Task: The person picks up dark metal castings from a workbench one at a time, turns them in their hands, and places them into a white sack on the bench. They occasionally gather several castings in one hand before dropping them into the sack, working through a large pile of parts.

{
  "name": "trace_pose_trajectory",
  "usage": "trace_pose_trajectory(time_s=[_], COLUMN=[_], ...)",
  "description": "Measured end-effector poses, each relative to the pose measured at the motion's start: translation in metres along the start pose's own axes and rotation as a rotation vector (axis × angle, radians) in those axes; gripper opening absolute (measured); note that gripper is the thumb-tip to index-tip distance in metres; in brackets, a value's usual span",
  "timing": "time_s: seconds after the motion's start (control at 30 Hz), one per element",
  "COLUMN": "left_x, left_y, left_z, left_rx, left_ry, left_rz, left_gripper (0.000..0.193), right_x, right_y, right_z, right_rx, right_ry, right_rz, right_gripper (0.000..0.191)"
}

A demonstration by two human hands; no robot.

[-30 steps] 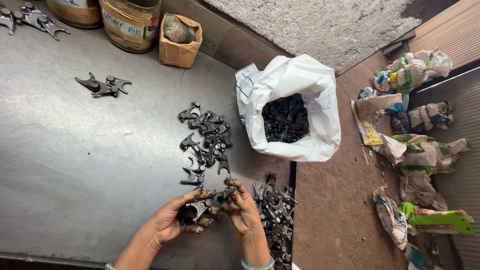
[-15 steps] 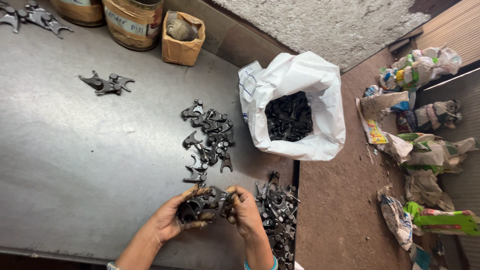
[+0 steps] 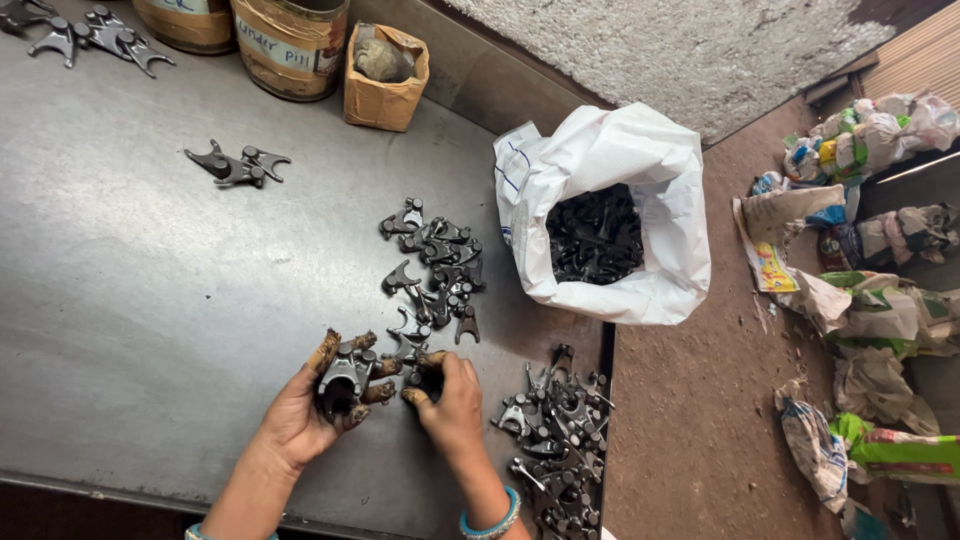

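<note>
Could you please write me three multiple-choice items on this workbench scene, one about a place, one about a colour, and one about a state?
1. Where does the white sack sit?
A. at the table's right edge
B. on the floor
C. beside the tins

2. What colour is the bangle on the right wrist?
A. red
B. turquoise
C. black

3. What is the left hand doing?
A. lying flat and empty
B. gripping a dark metal fork part
C. reaching into the sack

Answers: 1 A, it rests on the steel top's edge; 2 B, the band is blue-green; 3 B, fingers curl around the part.
</note>
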State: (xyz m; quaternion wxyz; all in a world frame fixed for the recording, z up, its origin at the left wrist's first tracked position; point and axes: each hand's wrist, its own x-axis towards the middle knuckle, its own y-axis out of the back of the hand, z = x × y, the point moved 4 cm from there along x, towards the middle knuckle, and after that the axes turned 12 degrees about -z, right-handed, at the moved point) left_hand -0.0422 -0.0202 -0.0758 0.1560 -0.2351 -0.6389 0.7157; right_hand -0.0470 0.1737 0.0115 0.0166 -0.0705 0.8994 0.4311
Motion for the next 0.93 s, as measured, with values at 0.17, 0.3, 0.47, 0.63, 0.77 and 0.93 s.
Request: trace_pose_trajectory(time_s=[0.17,0.3,0.47,0.63,0.77,0.93], left_x=[-0.003,0.002,0.016,0.069,0.171,0.196], left_y=[-0.01,-0.026,-0.055,-0.104,-0.194,-0.277], left_z=[-0.002,-0.017,-0.034,-0.051,-0.057,-0.008], left_rx=[0.089,0.098,0.107,0.12,0.262,1.721], left_ry=[0.014,0.104,0.191,0.206,-0.185,-0.772], left_rz=[0.021,0.018,-0.042,-0.023,-0.286,-0.021], left_gripper=[0.059,0.059,0.059,0.052,0.046,0.042], right_x=[-0.007,-0.018,-0.027,-0.01,0.049,0.082], right_y=[0.007,0.015,0.027,0.086,0.181,0.236], right_z=[0.034,0.066,0.085,0.081,0.082,0.052], right_rx=[0.759,1.59,1.713,1.622,1.262,0.597], right_ry=[0.011,-0.076,-0.238,0.211,0.21,0.193], right_rz=[-0.054,-0.203,-0.181,-0.128,0.306,0.647], right_gripper=[0.051,0.053,0.056,0.048,0.036,0.036])
